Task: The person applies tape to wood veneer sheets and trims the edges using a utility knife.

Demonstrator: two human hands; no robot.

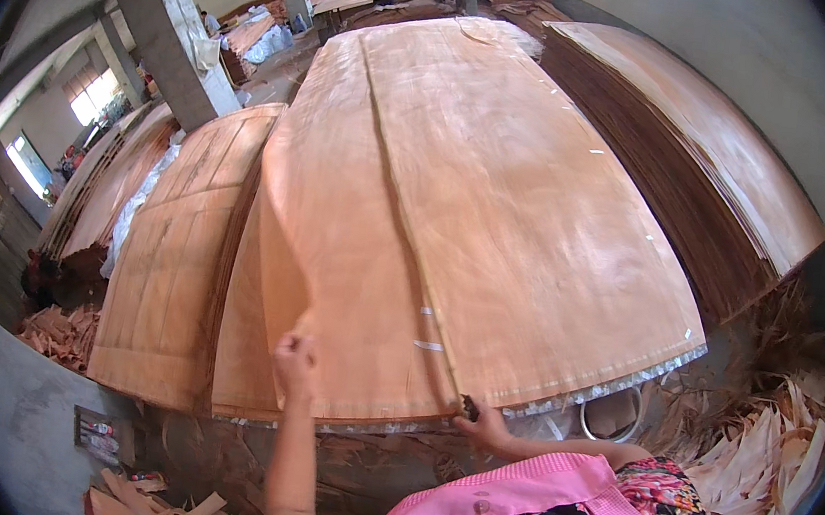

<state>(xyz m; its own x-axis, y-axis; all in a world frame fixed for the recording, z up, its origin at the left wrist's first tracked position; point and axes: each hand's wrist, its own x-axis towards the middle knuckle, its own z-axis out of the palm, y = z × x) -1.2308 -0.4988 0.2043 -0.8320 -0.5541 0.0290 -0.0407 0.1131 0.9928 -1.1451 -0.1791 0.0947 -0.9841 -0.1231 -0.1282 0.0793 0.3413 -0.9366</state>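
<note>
A broad, pale reddish-brown wood veneer sheet (535, 240) lies on top of a long stack in front of me. My left hand (297, 364) is closed at the near left of this sheet, pinching its raised, wavy left edge. A long thin stick (404, 221) runs lengthwise over the sheet, from the far end to the near edge. My right hand (485, 426) is closed round a small dark piece (468, 406) at the stick's near end. Whether that piece is part of the stick, I cannot tell. Small white tape strips (427, 346) dot the sheet.
Another veneer stack (673, 174) stands along the right wall, and a lower one (177, 253) adjoins on the left. Veneer scraps (763, 465) cover the floor at right. A white hoop (611, 424) sits under the near edge. A concrete pillar (161, 20) rises at left; people work far back.
</note>
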